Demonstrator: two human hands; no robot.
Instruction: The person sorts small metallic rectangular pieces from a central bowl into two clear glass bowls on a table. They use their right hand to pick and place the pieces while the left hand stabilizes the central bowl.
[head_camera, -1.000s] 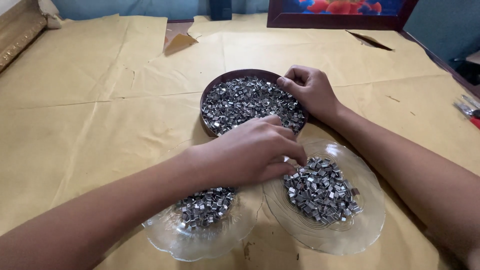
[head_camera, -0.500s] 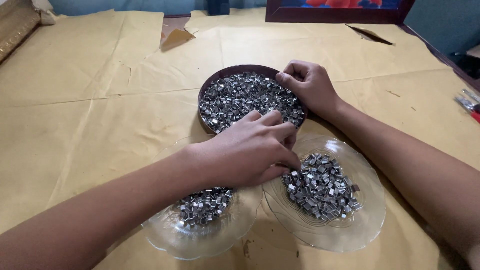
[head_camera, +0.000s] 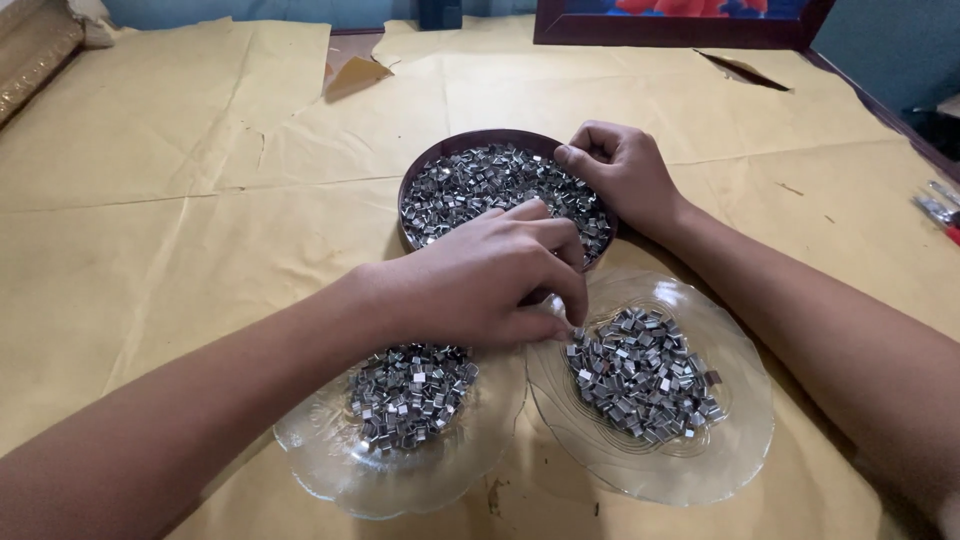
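A dark round bowl (head_camera: 432, 165) full of small shiny metal clips stands in the middle of the table. In front of it lie two clear glass plates, the left plate (head_camera: 320, 460) and the right plate (head_camera: 735, 440), each with a heap of the same clips. My left hand (head_camera: 480, 280) reaches across to the left rim of the right plate, fingertips pinched together over its clips. My right hand (head_camera: 625, 175) rests curled on the bowl's far right rim, fingertips among the clips. Whether either hand grips a clip is hidden.
Yellow-brown paper sheets (head_camera: 180, 200) cover the table. A framed picture (head_camera: 680, 20) stands at the far edge, a gilded frame (head_camera: 30, 50) at the far left, and small tools (head_camera: 940, 205) at the right edge.
My left hand has slid from the bowl's near edge down towards the right glass plate. My right hand stays on the bowl's rim.
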